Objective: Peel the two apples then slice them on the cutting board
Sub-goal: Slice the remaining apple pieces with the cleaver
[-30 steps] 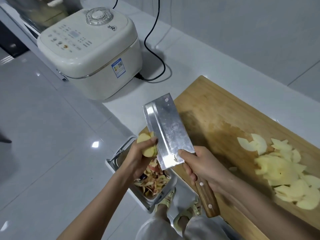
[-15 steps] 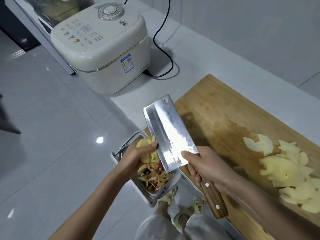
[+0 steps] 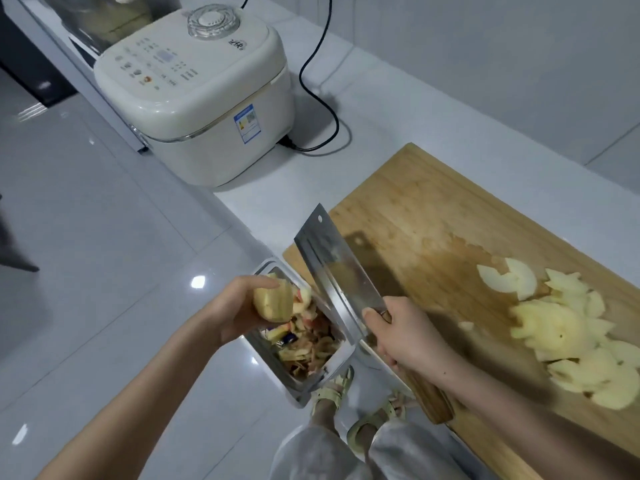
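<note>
My left hand (image 3: 232,311) curls round a peeled apple chunk (image 3: 273,303) above the bin (image 3: 300,388) of peels, my right hand (image 3: 410,339) grips the cleaver (image 3: 330,268) by its wooden handle just beside it, and the slices (image 3: 561,329) lie heaped on the far-right part of the cutting board (image 3: 426,216).

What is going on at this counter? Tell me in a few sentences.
A person is working at the counter. The left hand holds a peeled apple piece above a bin of peelings. The right hand grips a cleaver by its wooden handle, blade raised beside that piece. Many apple slices already lie on the cutting board.
</note>
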The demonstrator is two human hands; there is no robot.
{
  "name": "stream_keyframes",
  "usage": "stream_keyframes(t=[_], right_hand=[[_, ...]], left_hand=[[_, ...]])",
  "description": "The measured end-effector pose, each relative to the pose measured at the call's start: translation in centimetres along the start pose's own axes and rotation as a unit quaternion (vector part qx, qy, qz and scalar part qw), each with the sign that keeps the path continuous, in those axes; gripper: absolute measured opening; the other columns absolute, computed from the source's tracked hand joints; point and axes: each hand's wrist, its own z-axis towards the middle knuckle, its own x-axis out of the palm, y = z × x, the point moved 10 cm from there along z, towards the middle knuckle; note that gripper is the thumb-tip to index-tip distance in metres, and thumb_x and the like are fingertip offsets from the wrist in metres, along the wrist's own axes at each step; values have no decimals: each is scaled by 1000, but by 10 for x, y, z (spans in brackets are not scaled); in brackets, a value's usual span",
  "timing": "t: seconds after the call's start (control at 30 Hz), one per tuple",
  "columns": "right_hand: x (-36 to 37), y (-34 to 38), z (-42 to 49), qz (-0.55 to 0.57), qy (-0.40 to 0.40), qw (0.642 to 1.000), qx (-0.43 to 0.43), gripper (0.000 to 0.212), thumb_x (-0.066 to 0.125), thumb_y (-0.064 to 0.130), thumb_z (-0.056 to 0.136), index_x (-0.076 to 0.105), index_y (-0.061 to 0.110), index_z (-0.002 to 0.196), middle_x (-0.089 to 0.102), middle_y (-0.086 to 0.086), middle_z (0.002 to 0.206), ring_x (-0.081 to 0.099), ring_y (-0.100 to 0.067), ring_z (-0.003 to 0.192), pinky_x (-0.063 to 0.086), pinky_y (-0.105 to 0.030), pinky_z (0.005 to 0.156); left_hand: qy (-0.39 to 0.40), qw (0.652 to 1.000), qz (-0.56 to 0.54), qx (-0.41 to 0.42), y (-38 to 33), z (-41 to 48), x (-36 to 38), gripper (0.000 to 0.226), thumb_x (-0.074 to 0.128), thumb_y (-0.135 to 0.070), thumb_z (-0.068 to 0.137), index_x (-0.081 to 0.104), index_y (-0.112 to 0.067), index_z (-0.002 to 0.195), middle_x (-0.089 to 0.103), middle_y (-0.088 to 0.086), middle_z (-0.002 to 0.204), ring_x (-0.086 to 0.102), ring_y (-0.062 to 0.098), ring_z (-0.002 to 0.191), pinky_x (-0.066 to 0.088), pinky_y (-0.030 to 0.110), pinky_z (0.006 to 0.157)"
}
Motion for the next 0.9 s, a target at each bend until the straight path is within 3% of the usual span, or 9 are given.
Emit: stream_keyframes(t=[0.1,0.17,0.2,0.3,0.43,0.5,0.67,0.8,0.9], right_hand=[[-29,-17,-4,16,-48,998,26,32,44,26,97,54,-3,88,53,-10,61,49,-11,40,38,-16,38],[-50,-34,-10,26,-90,994,49,29,44,26,98,55,1,86,53,-8,60,51,-10,42,40,-16,40],[-59,-43,-13,31,-111,991,61,28,44,25,97,54,3,83,54,-7,59,52,-11,42,42,-19,41],[-86,-70,-22,24,-176,979,96,31,46,24,97,48,11,69,54,-5,54,51,-11,41,41,-24,41],[-115,-97,-34,-8,-247,960,130,37,48,22,95,43,13,60,50,-4,53,54,-19,49,44,-32,47],[-124,-107,-40,-16,-268,951,151,37,48,23,94,43,13,59,46,-2,54,50,-18,49,37,-30,46],[-130,-125,-47,29,-285,942,172,33,47,25,94,48,14,63,49,-2,55,53,-20,48,39,-28,45],[-134,-113,-51,-44,-285,945,157,38,46,26,96,38,23,58,42,7,53,41,-4,46,23,-15,42],[-129,-106,-47,-58,-270,950,144,36,44,28,97,40,24,61,43,8,54,43,-4,46,26,-16,41]], left_hand=[[75,997,11,12,-18,13,41,55,65,-18,63,56,-4,115,63,17,106,61,30,91,49,40,80],[76,987,127,64,-35,27,70,60,79,-18,65,54,-10,120,63,10,106,62,26,90,48,33,74],[53,962,238,121,-48,36,85,60,84,-22,66,55,-13,118,63,6,106,61,23,92,47,30,74],[18,799,517,308,-75,58,153,72,86,-44,59,56,-20,120,56,2,113,55,21,105,45,33,87],[46,632,666,395,-63,74,239,85,82,-46,62,44,-23,134,44,3,129,42,25,119,32,34,99],[38,581,707,402,-55,84,261,90,79,-51,63,38,-21,137,40,2,134,38,28,124,32,37,102],[15,600,703,381,-47,91,271,92,74,-62,64,39,-18,136,39,4,138,33,27,126,27,36,106],[67,667,617,413,-58,83,259,78,77,-48,70,46,-16,135,44,6,132,41,26,123,32,32,102],[124,636,584,489,-66,69,260,63,65,-52,69,62,-15,121,55,9,122,51,30,115,40,36,98]])
